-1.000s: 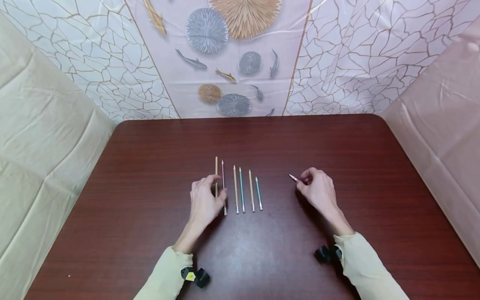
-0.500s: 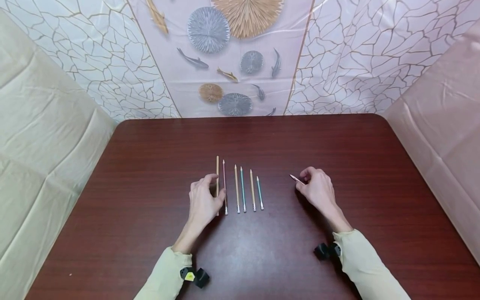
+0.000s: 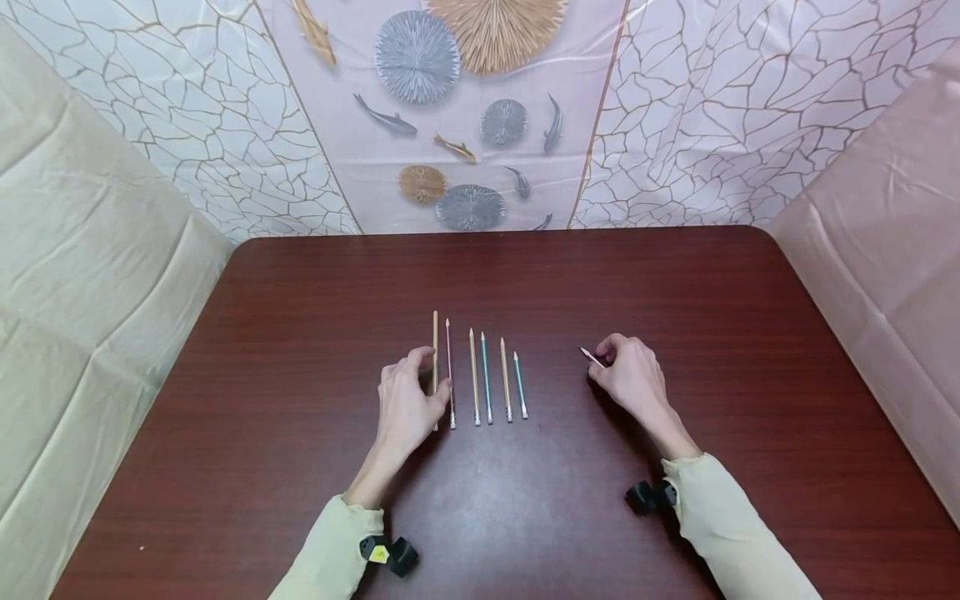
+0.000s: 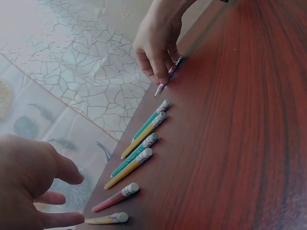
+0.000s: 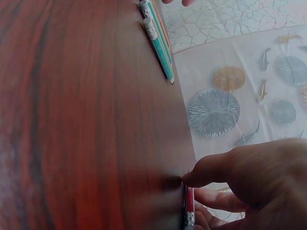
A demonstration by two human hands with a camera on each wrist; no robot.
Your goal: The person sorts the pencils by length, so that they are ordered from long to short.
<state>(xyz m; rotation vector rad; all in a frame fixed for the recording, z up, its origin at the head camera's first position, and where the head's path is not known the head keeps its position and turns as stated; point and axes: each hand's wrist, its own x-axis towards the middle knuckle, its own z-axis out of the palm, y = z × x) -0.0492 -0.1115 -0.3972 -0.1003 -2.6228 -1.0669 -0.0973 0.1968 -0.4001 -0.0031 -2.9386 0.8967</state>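
Note:
Several pencils lie side by side on the table, tips away from the person. From the left in the head view come a long yellow pencil (image 3: 435,329), a red pencil (image 3: 448,350), yellow and teal pencils (image 3: 486,379), then a shorter yellow pencil (image 3: 506,381) and a short teal pencil (image 3: 520,385). Over the two leftmost pencils hovers the left hand (image 3: 405,400), fingers loosely spread; whether it touches the long yellow one I cannot tell. Off to the right, the right hand (image 3: 636,375) pinches a small red pencil (image 5: 190,203) between thumb and fingers at the tabletop, covering part of it.
The dark reddish-brown table (image 3: 495,517) has rounded far corners. A patterned cloth (image 3: 465,125) hangs behind it, and plain pale cloths flank both sides. Each wrist wears a small black camera (image 3: 403,557). A tiny pale speck (image 3: 141,547) lies at the table's near left.
The right hand has shifted very slightly left and turned a little, still pinching the small red pencil. The left hand and the row of pencils stay in place.

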